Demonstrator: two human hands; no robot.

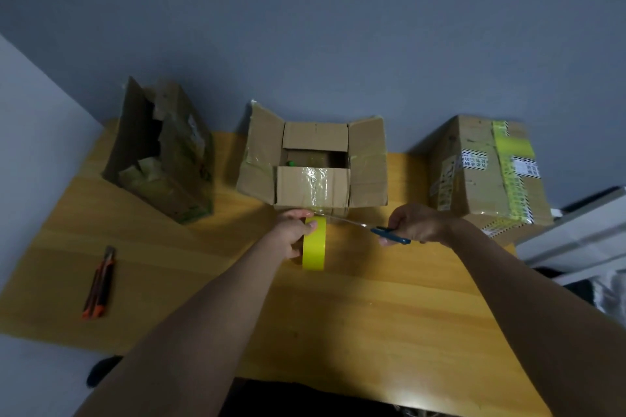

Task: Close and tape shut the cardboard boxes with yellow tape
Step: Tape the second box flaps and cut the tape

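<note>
My left hand [294, 233] grips a roll of yellow tape [314, 247], held on edge just in front of the middle cardboard box [313, 179]. That box stands with its four flaps open; old clear tape clings to its near flap. My right hand [416, 223] holds blue-handled scissors [389, 234], blades pointing left toward the top of the roll. A box on the right [484, 176] is closed and carries yellow tape strips. A torn, open box [162, 156] stands at the left.
All three boxes stand along the far edge of a yellow wooden table [372, 315] against a grey wall. An orange-and-black utility knife [100, 284] lies near the table's left edge. White furniture sits beyond the right edge.
</note>
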